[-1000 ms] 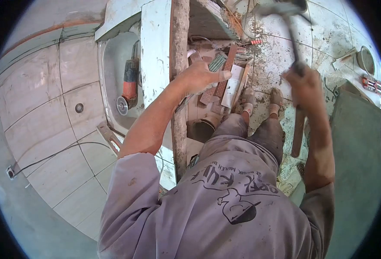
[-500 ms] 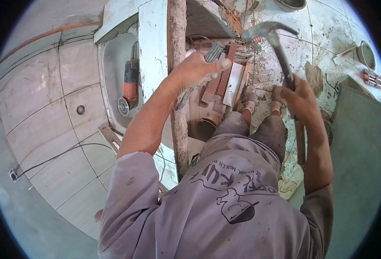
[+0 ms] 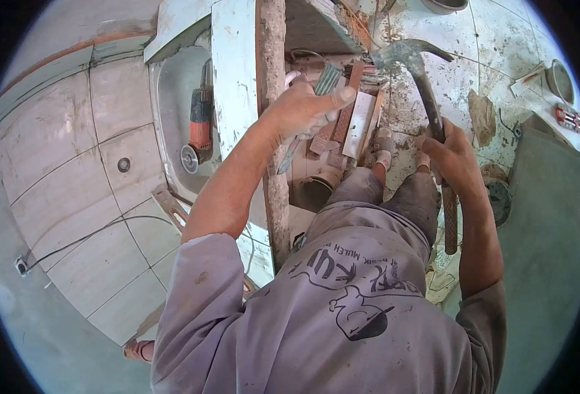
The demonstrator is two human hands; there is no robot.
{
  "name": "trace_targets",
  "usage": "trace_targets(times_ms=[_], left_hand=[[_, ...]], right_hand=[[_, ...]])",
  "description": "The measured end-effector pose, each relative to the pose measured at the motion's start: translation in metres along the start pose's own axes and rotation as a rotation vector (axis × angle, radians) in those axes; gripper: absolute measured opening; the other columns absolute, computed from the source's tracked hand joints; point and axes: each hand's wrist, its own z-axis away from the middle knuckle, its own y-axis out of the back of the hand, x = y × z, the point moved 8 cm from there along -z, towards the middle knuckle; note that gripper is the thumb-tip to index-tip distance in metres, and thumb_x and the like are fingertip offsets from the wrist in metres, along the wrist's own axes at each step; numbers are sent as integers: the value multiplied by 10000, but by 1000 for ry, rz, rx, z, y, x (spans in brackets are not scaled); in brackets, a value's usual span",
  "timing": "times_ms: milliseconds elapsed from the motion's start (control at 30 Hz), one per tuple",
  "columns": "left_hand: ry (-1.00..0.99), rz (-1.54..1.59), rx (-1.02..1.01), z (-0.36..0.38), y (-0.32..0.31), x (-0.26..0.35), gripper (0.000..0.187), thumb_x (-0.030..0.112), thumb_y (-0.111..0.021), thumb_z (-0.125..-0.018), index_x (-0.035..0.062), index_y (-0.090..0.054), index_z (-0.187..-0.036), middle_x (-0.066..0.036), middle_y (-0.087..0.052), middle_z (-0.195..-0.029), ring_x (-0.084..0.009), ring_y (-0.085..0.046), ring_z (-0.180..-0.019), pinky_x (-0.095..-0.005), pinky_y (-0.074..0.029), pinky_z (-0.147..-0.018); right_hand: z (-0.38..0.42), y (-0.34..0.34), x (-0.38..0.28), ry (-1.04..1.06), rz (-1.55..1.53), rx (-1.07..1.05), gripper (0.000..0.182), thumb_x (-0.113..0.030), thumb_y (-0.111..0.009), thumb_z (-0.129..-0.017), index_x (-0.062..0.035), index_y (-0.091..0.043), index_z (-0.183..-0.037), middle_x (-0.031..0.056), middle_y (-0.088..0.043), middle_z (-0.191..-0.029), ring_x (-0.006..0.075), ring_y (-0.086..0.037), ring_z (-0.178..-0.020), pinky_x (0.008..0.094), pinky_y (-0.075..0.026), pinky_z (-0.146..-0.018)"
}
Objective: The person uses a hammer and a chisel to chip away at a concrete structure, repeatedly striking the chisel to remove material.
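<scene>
The two hands are well apart, each closed round a tool. The left hand (image 3: 306,111) is curled about a grey-green ridged bar-like tool (image 3: 328,79) — its thumb sticks out to the side, and the tool shows above and below the fist, tilted. The right hand (image 3: 455,154) grips the handle of a worn metal claw hammer (image 3: 413,58), its head raised and its textured grip hanging below the fist.

On the grey-mauve T-shirt (image 3: 342,302), dark printed letters run above a line drawing; "MULEH" can be read, while the rest is broken by folds.

A whitish basin (image 3: 171,98) holds a red-and-black angle grinder (image 3: 200,125), disc towards the near end. Near the left forearm, past the rough wall edge (image 3: 275,197), sits a dark round container (image 3: 314,192); its contents cannot be made out. Reddish-brown strips (image 3: 348,105) and a pale flat strip (image 3: 359,125) lie beyond the left hand. At the right stands a grey round bowl (image 3: 558,82) — contents unclear.
</scene>
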Motion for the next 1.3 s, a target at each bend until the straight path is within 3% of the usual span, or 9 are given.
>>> trace_targets(times_ms=[100,167,267,500,667,733,967,1200,1300], left_hand=[[-35,73,-16,3,5,7,737,733,-617,-675,-3,-600,-643,-72,-513,-536,-164,-538,-533,-292,-452,-520],[-109,-61,17,8,7,18,736,731,-615,-680,-4,-598,-647,-67,-515,-537,-170,-540,-536,-303,-453,-525],[-40,-71,-1,-10,1,-20,731,720,-616,-689,-11,-610,-703,-73,-537,-571,-179,-544,-567,-325,-459,-566],[-219,-104,64,2,-6,7,696,709,-611,-701,15,-621,-744,-66,-544,-623,-171,-545,-636,-350,-450,-627],[-197,-183,6,-9,-12,-7,642,656,-639,-721,15,-615,-719,-47,-524,-591,-161,-528,-564,-331,-442,-557],[-167,-129,-1,-7,-17,-10,635,651,-641,-723,18,-599,-683,-41,-509,-571,-155,-515,-541,-329,-429,-523],[-98,-157,-57,-2,-28,-20,635,645,-643,-728,18,-566,-660,-27,-481,-540,-139,-504,-518,-330,-410,-451],[-101,-116,-53,8,-21,-5,600,608,-657,-742,15,-580,-688,-21,-469,-521,-131,-477,-489,-327,-402,-457],[-130,-126,-85,7,-30,-4,596,608,-655,-744,18,-586,-693,-22,-470,-520,-133,-480,-489,-328,-407,-468]], right_hand=[[-1,-3,1,-18,-17,-3,206,-198,-610,-772,-22,-504,-766,32,-467,-627,143,-451,-595,312,-384,-581],[-2,-1,1,74,-55,53,149,-146,-606,-761,-64,-482,-780,-25,-438,-560,74,-402,-420,251,-305,-395],[5,0,-2,-6,-68,33,195,-199,-611,-781,-35,-505,-771,10,-463,-630,124,-441,-580,296,-377,-564],[19,36,-22,89,-383,220,103,-117,-589,-806,-39,-522,-799,-14,-480,-606,50,-440,-456,218,-328,-389],[17,21,-9,86,-217,279,117,-121,-574,-809,-27,-513,-779,6,-500,-606,106,-463,-516,264,-384,-481],[19,-6,-18,266,206,-15,139,-142,-577,-807,-20,-516,-777,20,-501,-608,126,-474,-565,286,-398,-529],[13,58,-21,21,-251,255,186,-182,-602,-795,-9,-534,-799,31,-515,-638,120,-459,-576,276,-383,-526],[32,-8,-17,227,51,14,185,-181,-606,-792,-8,-542,-804,7,-511,-655,107,-457,-584,265,-374,-518],[29,27,-13,83,-193,214,151,-160,-595,-792,-21,-536,-798,-7,-511,-655,96,-480,-575,260,-397,-519]])
